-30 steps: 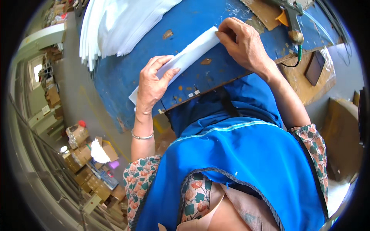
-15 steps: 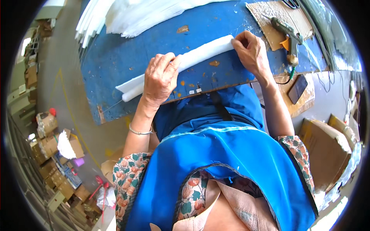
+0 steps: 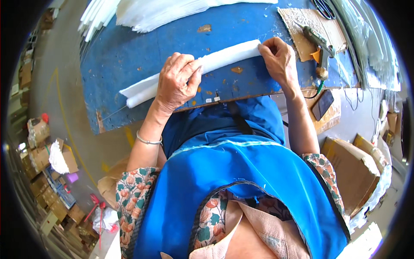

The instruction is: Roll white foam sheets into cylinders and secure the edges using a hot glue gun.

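Both hands are pressing down on a white foam roll (image 3: 215, 64): the left hand (image 3: 177, 82) is lying palm-down over its middle with fingers curled across the top, and the right hand (image 3: 280, 60) is pinching the roll's right end between thumb and fingertips. The roll is lying on the blue table (image 3: 129, 47), running from near left to far right, its left end sticking out past the left hand (a loose flap is showing there). A bracelet (image 3: 148, 140) is sitting on the left wrist. At the far edge, white foam sheets (image 3: 172, 13) are lying stacked. To the right of the right hand, a glue gun (image 3: 318, 43) is resting on a piece of cardboard (image 3: 310, 26). A dark phone (image 3: 322, 105) is lying nearer, right of the forearm.
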